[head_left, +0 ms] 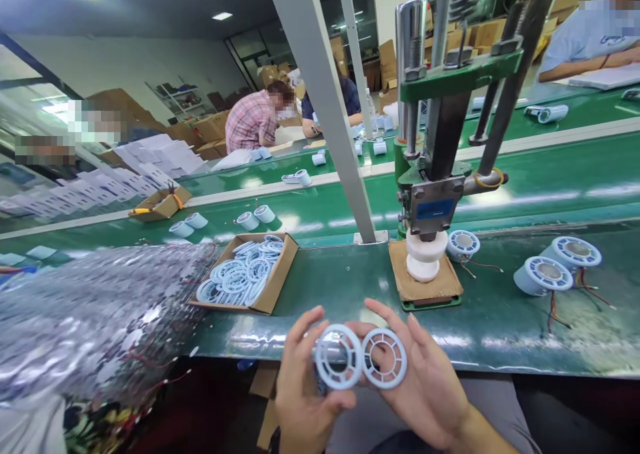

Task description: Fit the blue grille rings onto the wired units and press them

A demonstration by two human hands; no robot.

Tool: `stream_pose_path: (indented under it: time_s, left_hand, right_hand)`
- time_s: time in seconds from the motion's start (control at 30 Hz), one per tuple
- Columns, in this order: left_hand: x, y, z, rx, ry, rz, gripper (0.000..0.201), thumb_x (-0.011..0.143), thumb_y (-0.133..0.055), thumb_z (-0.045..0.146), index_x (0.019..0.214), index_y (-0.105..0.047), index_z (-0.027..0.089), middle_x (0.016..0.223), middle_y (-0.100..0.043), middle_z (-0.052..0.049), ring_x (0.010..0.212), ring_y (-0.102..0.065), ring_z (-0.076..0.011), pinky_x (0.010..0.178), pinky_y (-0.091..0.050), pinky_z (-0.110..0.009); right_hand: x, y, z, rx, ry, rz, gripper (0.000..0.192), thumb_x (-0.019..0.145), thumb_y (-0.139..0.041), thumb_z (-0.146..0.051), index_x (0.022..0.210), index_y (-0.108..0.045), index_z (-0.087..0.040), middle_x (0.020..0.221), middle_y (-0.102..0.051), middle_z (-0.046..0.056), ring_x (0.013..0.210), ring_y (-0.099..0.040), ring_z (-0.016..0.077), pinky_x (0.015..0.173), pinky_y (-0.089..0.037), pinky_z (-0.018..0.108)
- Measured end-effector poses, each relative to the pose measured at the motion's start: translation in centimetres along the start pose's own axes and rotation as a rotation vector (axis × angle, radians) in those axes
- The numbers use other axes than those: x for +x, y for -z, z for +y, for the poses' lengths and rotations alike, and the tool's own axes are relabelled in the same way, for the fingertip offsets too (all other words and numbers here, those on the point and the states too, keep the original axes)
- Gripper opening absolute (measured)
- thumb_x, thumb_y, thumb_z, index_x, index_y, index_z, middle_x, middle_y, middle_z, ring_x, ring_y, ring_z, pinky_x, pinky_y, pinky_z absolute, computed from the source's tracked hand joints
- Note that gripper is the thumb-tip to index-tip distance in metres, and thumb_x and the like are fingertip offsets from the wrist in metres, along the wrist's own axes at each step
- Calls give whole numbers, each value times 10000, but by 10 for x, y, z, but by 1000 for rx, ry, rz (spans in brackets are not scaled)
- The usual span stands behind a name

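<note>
My left hand (305, 391) grips a light-blue round housing (356, 364) between thumb and fingers, its open, spoked end facing me. Most of the housing's body is hidden behind its rim and my fingers. Close beside it, my right hand (425, 381) holds a light-blue spoked ring (401, 361), with some of its fingers extended. The two rims are side by side and look to be touching, in front of the bench edge. A cardboard box (280, 277) of similar loose rings (237, 277) lies beyond my left hand.
A green hand press (433, 204) with a white plunger stands ahead on the right. Wired round housings (545, 274) sit to its right. Bubble wrap (100, 314) covers the left side. Behind a metal post (330, 107) runs a green conveyor (270, 201); several people work beyond.
</note>
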State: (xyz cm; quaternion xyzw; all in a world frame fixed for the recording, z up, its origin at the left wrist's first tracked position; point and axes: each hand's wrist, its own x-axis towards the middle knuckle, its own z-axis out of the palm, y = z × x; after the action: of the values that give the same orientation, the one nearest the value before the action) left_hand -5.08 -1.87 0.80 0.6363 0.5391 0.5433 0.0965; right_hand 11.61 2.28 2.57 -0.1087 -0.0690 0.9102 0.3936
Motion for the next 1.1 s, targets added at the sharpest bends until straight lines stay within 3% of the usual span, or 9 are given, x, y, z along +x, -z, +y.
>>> stream_pose_path:
  time_s: [0.27,0.63,0.97,1.1]
  left_hand:
    - [4,18,-5,14,71,90,597,802,-689,625,1275,-640,263,1356,-568,-85,1244,-563,-247,959,-528,-276]
    - [-3,25,-16,89,117,40,638,785,-676,663,1259,-646,238,1349,-582,-115,1218,-580,-302,986,-504,-372]
    - [-5,23,-11,212,-85,-143,669,786,-635,687,1267,-625,223,1297,-596,-159,1138,-646,-321,888,-589,-416]
    - [0,21,-9,281,-167,-212,681,796,-603,704,1288,-609,234,1302,-595,-153,1156,-641,-317,916,-585,-416]
  right_hand:
    - [2,0,-2,25,-25,-51,620,895,-614,-584,1367,-444,-219,1206,-689,153,1138,-663,283,832,-556,431]
    - [4,-1,-3,31,-64,31,637,857,-658,-575,1343,-458,-215,1167,-691,132,1115,-656,261,829,-565,463]
    - [7,1,-4,-17,-77,48,645,879,-610,-600,1377,-437,-229,1158,-714,126,1004,-683,237,783,-507,349]
    - [6,2,-3,-51,-89,96,723,853,-631,-627,1424,-415,-242,1170,-720,112,963,-688,213,864,-477,353]
